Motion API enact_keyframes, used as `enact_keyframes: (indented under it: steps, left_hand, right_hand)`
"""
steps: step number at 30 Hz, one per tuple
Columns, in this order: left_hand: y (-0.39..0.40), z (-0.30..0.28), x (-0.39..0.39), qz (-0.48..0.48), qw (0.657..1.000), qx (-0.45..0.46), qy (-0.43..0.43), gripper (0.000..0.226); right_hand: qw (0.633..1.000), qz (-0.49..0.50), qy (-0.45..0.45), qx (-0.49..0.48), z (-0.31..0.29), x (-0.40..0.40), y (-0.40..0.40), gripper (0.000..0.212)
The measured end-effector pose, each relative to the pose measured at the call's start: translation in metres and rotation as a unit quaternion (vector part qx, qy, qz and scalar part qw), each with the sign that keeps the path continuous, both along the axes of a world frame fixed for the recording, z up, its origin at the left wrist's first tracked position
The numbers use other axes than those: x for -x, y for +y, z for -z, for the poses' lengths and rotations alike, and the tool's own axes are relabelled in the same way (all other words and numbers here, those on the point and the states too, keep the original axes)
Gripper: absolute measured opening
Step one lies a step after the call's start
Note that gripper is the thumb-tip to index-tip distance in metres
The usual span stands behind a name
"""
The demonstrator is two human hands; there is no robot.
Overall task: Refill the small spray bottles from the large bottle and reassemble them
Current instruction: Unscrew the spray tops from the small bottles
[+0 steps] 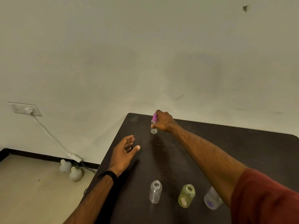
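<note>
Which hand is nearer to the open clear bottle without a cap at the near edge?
Left. The left hand hovers open above the table, beyond the open clear bottle and to its left. The right hand is farther off, holding the pink-capped spray bottle at the far end.

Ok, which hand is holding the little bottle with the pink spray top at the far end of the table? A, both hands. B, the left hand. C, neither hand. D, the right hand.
D: the right hand is curled around the pink-topped spray bottle, while the left hand hangs open, apart from it and holding nothing.
</note>
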State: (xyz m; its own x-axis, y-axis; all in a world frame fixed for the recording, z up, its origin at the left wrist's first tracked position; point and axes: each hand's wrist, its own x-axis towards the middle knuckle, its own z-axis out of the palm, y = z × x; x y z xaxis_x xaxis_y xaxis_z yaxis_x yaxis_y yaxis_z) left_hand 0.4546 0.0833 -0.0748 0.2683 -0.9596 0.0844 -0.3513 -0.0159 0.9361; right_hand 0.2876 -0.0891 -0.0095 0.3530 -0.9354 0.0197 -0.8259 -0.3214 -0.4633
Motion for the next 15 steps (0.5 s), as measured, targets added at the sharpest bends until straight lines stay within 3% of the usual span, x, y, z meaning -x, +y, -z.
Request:
enact_keyframes:
  steps: [11, 15]
  left_hand:
    - [0.027, -0.041, 0.012, -0.006, 0.999, 0.044, 0.008, 0.072]
    - [0.068, -0.056, 0.022, -0.040, 0.997, 0.069, 0.018, 0.058]
  right_hand:
    - [0.985, -0.171, -0.023, 0.002, -0.075, -0.015, 0.096, 0.030]
    - [0.979, -0.204, -0.019, 0.009, -0.092, -0.018, 0.155, 0.029]
